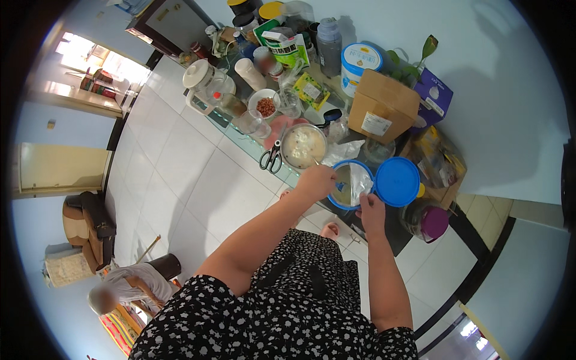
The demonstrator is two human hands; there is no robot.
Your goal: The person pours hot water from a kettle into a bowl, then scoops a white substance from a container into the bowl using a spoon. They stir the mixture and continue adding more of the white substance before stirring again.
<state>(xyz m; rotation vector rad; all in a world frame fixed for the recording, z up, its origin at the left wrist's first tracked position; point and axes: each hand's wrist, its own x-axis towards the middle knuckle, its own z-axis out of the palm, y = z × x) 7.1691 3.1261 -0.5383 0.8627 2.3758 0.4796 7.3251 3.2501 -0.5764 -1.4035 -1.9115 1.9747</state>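
**Crowded bench around two hands**

From where I stand, the blue-rimmed tub [337, 202] is between the hands on the bench [243, 141]. The right hand [372, 213] pinches the silver foil [359, 179] over it. The left hand [318, 182] bends its fingers at the rim; I cannot tell what they grip. Beyond this hand stands a bowl [289, 162], with scissors [276, 152] beside it. A brown carton [384, 103] crowds the space beyond both hands; the blue lid [397, 182] lies near the right one.

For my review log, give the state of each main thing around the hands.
Round blue-rimmed tub: open, silvery film across part
Round blue plastic lid: off, beside tub
Wide round bowl: uncovered, holding pale food
Small white bowl: uncovered, holding reddish-brown pieces
Black-handled scissors: lying unheld
Purple-lidded clear jar: closed
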